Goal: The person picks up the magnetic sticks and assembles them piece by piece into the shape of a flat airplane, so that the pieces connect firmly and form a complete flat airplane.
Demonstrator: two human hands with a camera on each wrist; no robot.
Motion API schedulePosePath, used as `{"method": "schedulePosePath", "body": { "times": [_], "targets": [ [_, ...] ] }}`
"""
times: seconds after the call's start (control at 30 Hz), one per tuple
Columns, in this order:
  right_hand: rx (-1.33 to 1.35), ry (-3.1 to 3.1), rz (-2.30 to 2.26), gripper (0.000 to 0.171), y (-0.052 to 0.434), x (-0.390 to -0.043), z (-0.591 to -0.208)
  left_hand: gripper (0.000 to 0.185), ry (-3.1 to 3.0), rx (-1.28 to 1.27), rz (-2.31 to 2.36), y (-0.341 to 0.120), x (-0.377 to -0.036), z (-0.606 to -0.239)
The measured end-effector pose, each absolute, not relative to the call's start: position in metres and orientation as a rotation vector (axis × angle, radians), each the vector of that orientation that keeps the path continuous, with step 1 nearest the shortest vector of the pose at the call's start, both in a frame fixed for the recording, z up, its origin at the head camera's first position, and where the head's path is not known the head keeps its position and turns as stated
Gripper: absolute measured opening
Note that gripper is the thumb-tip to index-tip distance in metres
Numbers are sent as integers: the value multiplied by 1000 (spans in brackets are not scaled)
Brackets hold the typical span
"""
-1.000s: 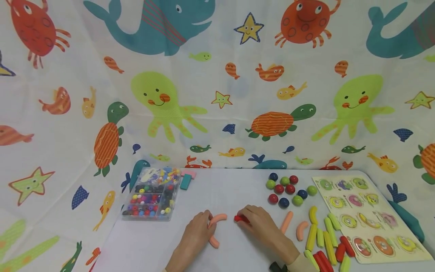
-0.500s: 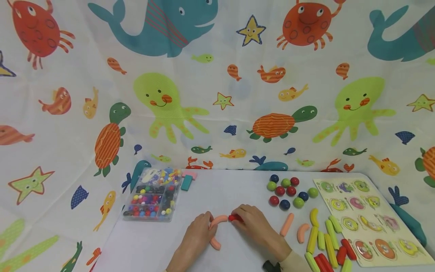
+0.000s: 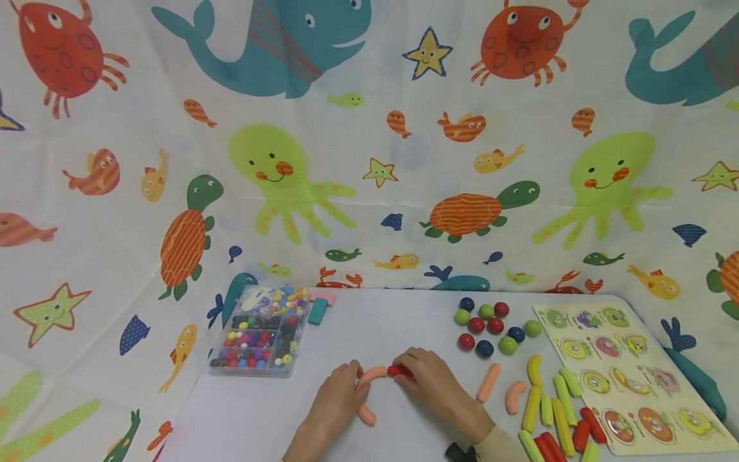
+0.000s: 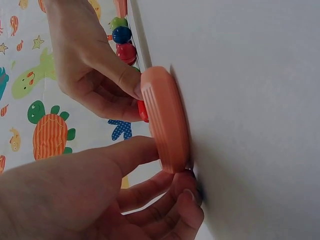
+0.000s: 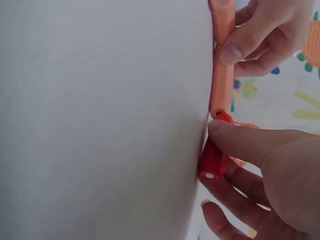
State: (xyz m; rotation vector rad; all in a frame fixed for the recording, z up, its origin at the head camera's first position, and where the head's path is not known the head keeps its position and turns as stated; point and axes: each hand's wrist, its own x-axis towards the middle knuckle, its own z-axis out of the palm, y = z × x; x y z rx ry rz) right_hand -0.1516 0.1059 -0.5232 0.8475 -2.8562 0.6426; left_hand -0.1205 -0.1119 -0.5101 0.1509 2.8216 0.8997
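Note:
A salmon curved tube piece (image 3: 372, 373) lies on the white table (image 3: 404, 321), and my left hand (image 3: 353, 387) holds it with thumb and fingers curled round it. My right hand (image 3: 405, 376) pinches a short red tube piece (image 3: 396, 370) and holds its end against the right end of the salmon piece. The right wrist view shows the red piece (image 5: 214, 161) touching the salmon piece (image 5: 222, 65) end to end. In the left wrist view the salmon piece (image 4: 165, 120) hides most of the red piece (image 4: 142, 111). A second salmon piece (image 3: 365, 414) lies under my left hand.
A clear box of beads (image 3: 260, 330) stands at the left, with a teal block (image 3: 317, 310) and a pink block (image 3: 322, 296) behind it. Coloured balls (image 3: 493, 327), loose tube pieces (image 3: 554, 410) and a peg puzzle board (image 3: 629, 378) lie to the right.
My right hand has slid the red piece left until it meets the end of the salmon piece. The left hand has stayed on the salmon piece.

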Motion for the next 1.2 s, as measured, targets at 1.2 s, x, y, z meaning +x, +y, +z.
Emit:
{"method": "schedulePosePath", "body": {
  "times": [1.2],
  "targets": [
    [793, -2905, 779, 22, 117, -151, -522, 18, 2844, 182, 910, -112, -119, -512]
  ]
}}
